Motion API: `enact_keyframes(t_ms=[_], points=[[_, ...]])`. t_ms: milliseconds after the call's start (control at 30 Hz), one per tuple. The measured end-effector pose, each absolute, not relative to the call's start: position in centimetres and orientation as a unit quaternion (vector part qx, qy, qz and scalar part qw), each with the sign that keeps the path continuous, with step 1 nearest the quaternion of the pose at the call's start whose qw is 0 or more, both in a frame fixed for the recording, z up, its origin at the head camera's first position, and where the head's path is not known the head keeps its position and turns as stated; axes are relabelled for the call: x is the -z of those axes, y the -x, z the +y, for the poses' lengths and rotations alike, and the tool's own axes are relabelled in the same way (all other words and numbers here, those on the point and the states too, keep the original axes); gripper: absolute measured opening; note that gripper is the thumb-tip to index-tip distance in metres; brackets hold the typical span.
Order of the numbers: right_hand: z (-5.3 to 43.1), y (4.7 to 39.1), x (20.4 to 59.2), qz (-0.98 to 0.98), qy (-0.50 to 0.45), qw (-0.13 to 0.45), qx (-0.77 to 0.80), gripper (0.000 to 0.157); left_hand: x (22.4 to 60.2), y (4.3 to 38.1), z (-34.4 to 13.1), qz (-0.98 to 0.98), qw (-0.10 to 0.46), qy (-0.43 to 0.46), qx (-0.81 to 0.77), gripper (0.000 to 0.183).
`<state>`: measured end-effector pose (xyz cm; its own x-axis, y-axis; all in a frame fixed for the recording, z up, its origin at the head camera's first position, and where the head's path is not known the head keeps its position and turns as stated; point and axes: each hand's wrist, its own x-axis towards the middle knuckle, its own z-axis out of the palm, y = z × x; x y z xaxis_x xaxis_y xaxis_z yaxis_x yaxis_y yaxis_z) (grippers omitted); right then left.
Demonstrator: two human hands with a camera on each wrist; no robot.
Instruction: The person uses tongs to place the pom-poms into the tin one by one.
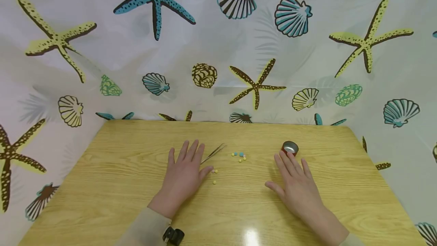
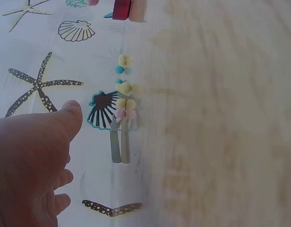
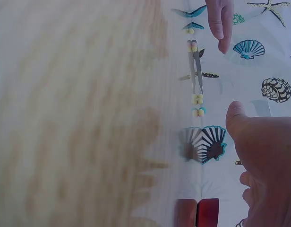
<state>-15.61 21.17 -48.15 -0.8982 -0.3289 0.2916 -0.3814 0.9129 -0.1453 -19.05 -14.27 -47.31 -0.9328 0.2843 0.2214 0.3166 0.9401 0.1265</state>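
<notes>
My left hand (image 1: 184,174) is spread palm-down over the left-middle of the table, holding nothing. Just beyond its thumb lies a pair of metal tweezers (image 1: 214,152), partly hidden by the fingers. Small yellow and pink beads (image 1: 214,171) lie by the thumb tip, and a single yellow bead (image 1: 214,182) is nearer me. Farther right is a loose group of tiny blue, yellow and pink beads (image 1: 241,154). My right hand (image 1: 300,191), also spread with straight fingers and holding nothing, has its fingertips right at a small round red cup (image 1: 290,147) with a silvery inside.
The wood-grain table (image 1: 239,208) is backed and flanked by a white cloth (image 1: 211,41) printed with starfish and shells. A small black device (image 1: 173,235) sits on my left wrist. In the right wrist view, the red cup (image 3: 208,213) is mirrored in the glossy tabletop.
</notes>
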Motion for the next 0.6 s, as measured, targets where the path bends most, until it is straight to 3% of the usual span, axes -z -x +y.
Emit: enact_keyframes(t_ms=[600], points=[[22.2, 16.8, 48.0, -0.967, -0.181, 0.154, -0.090, 0.089, 48.2, 20.5, -14.2, -0.982, 0.077, 0.131, 0.114, 0.076]])
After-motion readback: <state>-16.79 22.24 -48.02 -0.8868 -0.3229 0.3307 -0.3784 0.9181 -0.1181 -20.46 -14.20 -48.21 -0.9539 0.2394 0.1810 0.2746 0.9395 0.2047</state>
